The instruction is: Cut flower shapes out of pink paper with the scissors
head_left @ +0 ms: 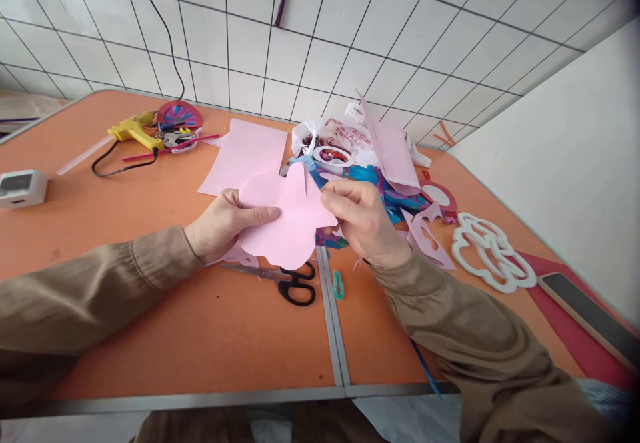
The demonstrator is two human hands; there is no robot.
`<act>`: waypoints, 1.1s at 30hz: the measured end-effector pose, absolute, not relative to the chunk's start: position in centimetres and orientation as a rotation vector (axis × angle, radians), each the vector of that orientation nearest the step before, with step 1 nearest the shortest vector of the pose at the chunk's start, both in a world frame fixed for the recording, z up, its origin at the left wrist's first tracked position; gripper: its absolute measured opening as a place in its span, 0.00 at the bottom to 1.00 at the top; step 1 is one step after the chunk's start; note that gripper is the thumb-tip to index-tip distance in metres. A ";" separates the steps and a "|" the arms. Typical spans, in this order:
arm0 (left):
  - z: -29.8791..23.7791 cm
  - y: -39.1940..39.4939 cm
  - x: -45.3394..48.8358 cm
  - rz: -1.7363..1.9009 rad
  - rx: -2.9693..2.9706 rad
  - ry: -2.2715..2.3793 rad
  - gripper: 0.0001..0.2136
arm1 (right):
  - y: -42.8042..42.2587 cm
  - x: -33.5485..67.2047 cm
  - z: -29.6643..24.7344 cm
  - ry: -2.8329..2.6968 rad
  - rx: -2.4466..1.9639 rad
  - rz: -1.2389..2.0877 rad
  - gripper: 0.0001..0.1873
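Note:
A pink cut-out with a wavy, flower-like outline (280,230) is held up above the table between my two hands. My left hand (223,223) grips its left edge, thumb lying across the front. With bent fingers my right hand (363,216) pinches its right side near a pointed lobe. Whether it is paper or thin foam I cannot tell. Below it lie scissors with black handles (297,290), blades pointing left and partly hidden. A small green clip (339,285) rests right of the scissors.
A yellow glue gun (137,131) with its cord lies back left, near a white box (23,188). Behind my hands are a pink sheet (250,153), a plastic bag (350,138) and blue patterned cloth (367,174). White cloud-shaped outlines (493,253) and a phone-like dark slab (590,313) lie right.

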State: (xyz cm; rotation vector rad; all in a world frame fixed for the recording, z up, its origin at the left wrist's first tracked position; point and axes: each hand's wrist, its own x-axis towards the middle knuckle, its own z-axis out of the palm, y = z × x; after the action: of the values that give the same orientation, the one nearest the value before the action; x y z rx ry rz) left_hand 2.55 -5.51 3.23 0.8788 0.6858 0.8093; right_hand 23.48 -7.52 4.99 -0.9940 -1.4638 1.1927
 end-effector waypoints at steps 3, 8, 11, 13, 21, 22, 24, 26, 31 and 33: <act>3.0 -5.5 2.5 0.812 0.895 0.678 0.10 | -7.5 23.5 4.9 -1.482 -1.017 1.182 0.14; 2.5 -5.3 2.6 0.817 0.970 0.674 0.09 | -7.5 23.1 5.1 -1.597 -1.059 1.184 0.11; 2.3 -5.3 2.6 0.788 1.023 0.702 0.09 | -7.6 22.8 5.0 -1.629 -1.177 1.139 0.13; 2.2 -5.3 2.5 0.772 1.052 0.742 0.11 | -7.6 22.7 4.9 -1.624 -1.234 1.128 0.14; 1.7 -5.5 2.4 0.732 1.130 0.932 0.20 | -7.4 22.9 4.1 -1.588 -1.251 1.156 0.15; 1.7 -5.6 2.4 0.720 1.117 0.933 0.21 | -7.4 22.9 4.0 -1.591 -1.248 1.153 0.15; 1.9 -5.7 2.4 0.706 1.102 0.910 0.21 | -7.3 23.1 3.8 -1.582 -1.233 1.154 0.15; 2.1 -5.6 2.5 0.722 1.092 0.851 0.22 | -7.3 23.2 3.8 -1.544 -1.232 1.176 0.14; 1.8 -4.4 2.4 0.784 0.876 0.666 0.32 | -7.4 23.1 4.3 -1.393 -1.284 1.212 0.14; 1.4 -3.8 2.3 0.765 0.817 0.661 0.34 | -7.3 23.0 4.4 -1.374 -1.267 1.231 0.12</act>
State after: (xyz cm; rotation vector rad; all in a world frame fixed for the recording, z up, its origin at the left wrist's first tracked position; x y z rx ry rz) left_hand 2.32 -3.76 1.41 0.8171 0.6613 0.7650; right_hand 23.01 -7.32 4.44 -1.2673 -1.3738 1.2311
